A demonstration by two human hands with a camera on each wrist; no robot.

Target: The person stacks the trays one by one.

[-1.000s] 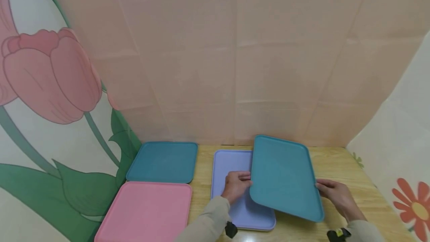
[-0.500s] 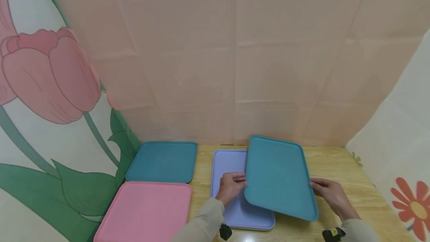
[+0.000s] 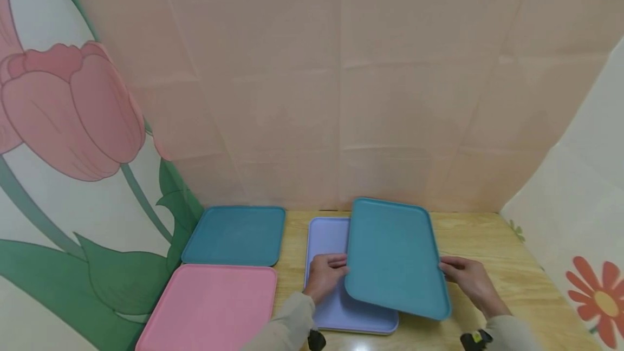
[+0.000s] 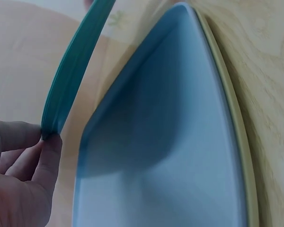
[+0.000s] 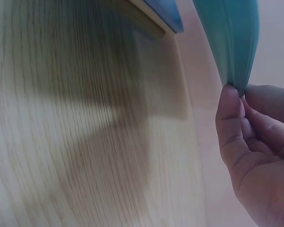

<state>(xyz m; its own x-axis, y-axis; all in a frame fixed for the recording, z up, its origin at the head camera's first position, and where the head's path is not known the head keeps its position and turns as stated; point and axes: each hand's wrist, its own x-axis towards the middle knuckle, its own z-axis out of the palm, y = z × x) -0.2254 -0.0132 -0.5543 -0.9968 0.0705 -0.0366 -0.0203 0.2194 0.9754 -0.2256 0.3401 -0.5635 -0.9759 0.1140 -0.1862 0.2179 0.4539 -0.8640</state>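
Pinching one teal tray (image 3: pixel 396 260) above one purple tray (image 3: pixel 353 312) are your left hand (image 3: pixel 324 276) and right hand (image 3: pixel 470 280) (a second teal tray (image 3: pixel 234 236), one pink tray (image 3: pixel 209 307) sit leftward).

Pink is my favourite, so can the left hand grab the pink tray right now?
Probably not right now: the left hand is busy pinching the edge of the raised teal tray. If it let go, the pink tray looks easy to reach, lying near the left sleeve.

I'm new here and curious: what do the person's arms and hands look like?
The left hand and right hand are ungloved. Pale beige sleeves cover both arms; a black device sits at each wrist, the right one bearing a yellow patch.
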